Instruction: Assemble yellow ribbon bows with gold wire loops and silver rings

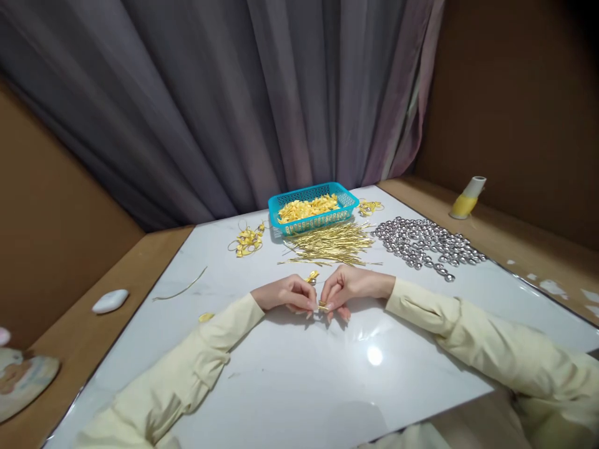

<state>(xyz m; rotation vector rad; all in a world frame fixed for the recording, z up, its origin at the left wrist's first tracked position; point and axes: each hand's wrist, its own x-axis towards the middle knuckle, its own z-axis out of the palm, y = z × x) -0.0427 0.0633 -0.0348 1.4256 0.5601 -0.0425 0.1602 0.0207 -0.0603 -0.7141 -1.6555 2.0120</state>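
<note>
My left hand [296,294] and my right hand [340,290] meet above the middle of the white tabletop, both with fingers closed in a pinch. Between their fingertips shows a short stretch of thin gold cord [322,305]; the fingers hide the rest. Just behind the hands lies a small yellow ribbon bow [312,275] with a shiny silver piece at it. Beyond them spreads a pile of straight gold cords [333,243]. A yellow ribbon piece [206,317] rests beside my left sleeve, and a single curved gold cord [180,290] lies farther left.
A turquoise basket [306,226] at the back holds many yellow ribbon pieces. Yellow bows with gold loops [249,241] lie left of it, more bows [369,207] right. Silver bells or beads [423,242] spread at right. A yellow-and-white spool [467,198] and white mouse-like object [110,301] flank the table.
</note>
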